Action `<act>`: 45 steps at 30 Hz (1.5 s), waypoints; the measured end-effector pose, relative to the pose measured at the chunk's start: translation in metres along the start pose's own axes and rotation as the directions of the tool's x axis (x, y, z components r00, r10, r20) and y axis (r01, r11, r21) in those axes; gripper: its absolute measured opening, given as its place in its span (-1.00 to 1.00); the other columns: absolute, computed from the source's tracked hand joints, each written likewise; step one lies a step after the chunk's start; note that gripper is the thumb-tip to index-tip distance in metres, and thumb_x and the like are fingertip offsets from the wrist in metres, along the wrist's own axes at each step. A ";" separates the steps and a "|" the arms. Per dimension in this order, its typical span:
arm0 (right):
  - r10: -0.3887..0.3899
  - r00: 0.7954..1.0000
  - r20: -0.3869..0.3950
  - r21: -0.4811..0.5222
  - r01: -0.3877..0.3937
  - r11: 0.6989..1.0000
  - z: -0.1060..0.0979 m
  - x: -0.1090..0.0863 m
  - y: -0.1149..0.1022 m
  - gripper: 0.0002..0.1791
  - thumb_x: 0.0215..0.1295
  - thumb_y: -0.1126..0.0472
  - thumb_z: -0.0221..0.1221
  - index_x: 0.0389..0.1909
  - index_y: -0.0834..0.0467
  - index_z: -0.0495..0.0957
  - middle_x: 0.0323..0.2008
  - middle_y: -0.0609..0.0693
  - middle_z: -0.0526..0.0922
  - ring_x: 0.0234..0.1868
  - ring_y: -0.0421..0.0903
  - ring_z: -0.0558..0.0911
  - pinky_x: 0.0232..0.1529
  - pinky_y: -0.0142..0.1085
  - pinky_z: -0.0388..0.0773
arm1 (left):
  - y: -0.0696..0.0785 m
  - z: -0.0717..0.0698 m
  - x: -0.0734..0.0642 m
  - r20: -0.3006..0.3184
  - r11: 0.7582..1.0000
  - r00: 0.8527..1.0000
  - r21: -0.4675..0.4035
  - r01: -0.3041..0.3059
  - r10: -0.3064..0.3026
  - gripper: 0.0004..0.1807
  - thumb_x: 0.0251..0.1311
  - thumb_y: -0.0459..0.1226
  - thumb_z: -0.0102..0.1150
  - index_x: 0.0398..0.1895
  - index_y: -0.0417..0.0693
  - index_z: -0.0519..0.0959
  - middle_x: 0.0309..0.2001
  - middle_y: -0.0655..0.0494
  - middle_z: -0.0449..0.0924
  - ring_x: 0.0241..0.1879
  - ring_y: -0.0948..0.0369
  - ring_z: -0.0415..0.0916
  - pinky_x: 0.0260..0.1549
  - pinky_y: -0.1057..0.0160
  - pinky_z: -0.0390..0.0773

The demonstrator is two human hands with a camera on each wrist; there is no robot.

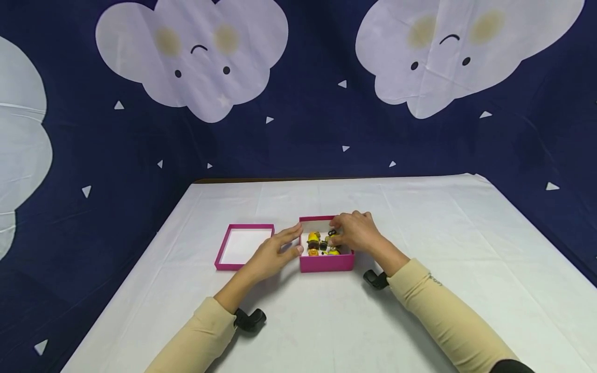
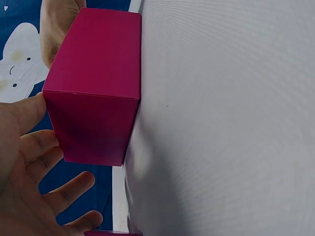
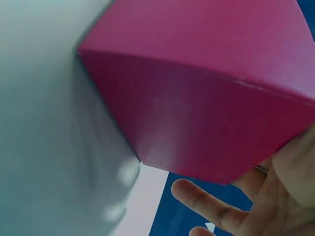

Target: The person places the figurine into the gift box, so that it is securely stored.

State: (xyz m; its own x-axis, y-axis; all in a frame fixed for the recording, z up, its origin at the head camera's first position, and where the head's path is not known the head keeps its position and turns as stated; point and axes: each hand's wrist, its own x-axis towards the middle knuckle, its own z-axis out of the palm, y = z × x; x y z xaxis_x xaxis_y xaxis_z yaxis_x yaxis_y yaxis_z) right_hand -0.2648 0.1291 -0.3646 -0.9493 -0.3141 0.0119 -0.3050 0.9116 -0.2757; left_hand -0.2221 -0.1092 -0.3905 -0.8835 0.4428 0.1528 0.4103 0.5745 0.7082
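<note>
A magenta box (image 1: 326, 264) without its cover stands upright on the table, white inside. Several small toy figures, mostly yellow and black (image 1: 314, 241), lie in it. My left hand (image 1: 275, 255) is at the box's left side, thumb and fingertips touching its rim, the other fingers spread. From the right, my right hand (image 1: 358, 231) reaches over the rim, its thumb and index finger down among the figures on that side. Whether they pinch one is hidden. In the right wrist view, the box wall (image 3: 197, 118) covers those fingertips, while other fingers (image 3: 206, 204) extend outside.
A shallow magenta lid (image 1: 244, 246) with a white inside lies to the left of the box, close to my left hand. White cloth (image 1: 326, 326) covers the table. Behind it hangs a dark blue curtain (image 1: 308, 140) with clouds.
</note>
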 end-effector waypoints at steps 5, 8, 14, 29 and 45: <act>-0.001 1.000 -0.012 0.015 0.001 1.000 0.002 0.000 0.002 -0.51 0.04 -0.08 0.35 -0.02 0.03 0.59 -0.09 -0.10 0.71 -0.03 0.01 0.53 0.09 0.05 0.26 | 0.000 0.001 0.000 -0.002 1.000 1.000 -0.005 -0.010 0.010 -0.41 0.29 -0.09 0.09 0.35 -0.06 0.29 0.45 0.23 0.14 0.45 0.05 0.07 0.37 -0.03 0.19; -0.008 1.000 -0.026 0.035 0.009 0.999 0.003 -0.001 0.003 -0.52 0.05 -0.09 0.34 -0.02 0.03 0.60 -0.10 -0.10 0.72 -0.03 0.01 0.52 0.08 0.04 0.25 | 0.000 0.000 -0.001 -0.003 1.000 1.000 0.003 -0.008 0.008 -0.41 0.29 -0.09 0.09 0.35 -0.04 0.29 0.45 0.24 0.14 0.45 0.09 0.07 0.37 -0.02 0.21; -0.036 0.996 -0.077 0.117 0.045 0.992 -0.003 -0.006 0.004 -0.52 0.05 -0.06 0.34 -0.03 0.07 0.61 -0.10 -0.06 0.72 -0.03 0.02 0.49 0.03 -0.02 0.23 | 0.002 -0.001 -0.003 -0.007 1.000 1.000 0.015 0.000 0.000 -0.41 0.29 -0.10 0.10 0.36 -0.02 0.28 0.45 0.26 0.14 0.45 0.11 0.07 0.38 -0.05 0.18; -0.062 0.971 -0.230 0.184 0.106 0.977 -0.017 -0.023 -0.001 -0.54 0.08 -0.04 0.32 -0.02 0.09 0.62 -0.08 0.00 0.71 -0.04 0.05 0.50 0.01 -0.05 0.29 | 0.005 -0.006 -0.005 0.011 1.000 1.000 0.021 -0.017 0.017 -0.40 0.30 -0.11 0.07 0.38 -0.05 0.25 0.46 0.21 0.12 0.46 -0.03 0.03 0.41 -0.15 0.01; -0.078 0.945 -0.319 0.324 0.186 0.928 -0.008 -0.043 -0.039 -0.46 0.11 0.01 0.32 0.12 0.10 0.52 0.03 0.01 0.62 -0.01 -0.03 0.51 0.03 -0.04 0.49 | 0.004 -0.029 -0.023 -0.104 0.997 0.994 0.062 0.041 -0.034 -0.38 0.26 -0.05 0.11 0.38 0.09 0.27 0.42 0.13 0.22 0.44 0.00 0.10 0.38 -0.14 0.13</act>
State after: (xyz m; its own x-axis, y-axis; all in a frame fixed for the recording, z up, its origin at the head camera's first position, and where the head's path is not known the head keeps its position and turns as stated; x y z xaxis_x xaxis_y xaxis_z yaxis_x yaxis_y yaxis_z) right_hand -0.2130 0.1088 -0.3461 -0.8971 -0.2832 0.3392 -0.4349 0.7015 -0.5646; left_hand -0.2066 -0.1366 -0.3709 -0.9157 0.3491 0.1989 0.3871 0.6340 0.6695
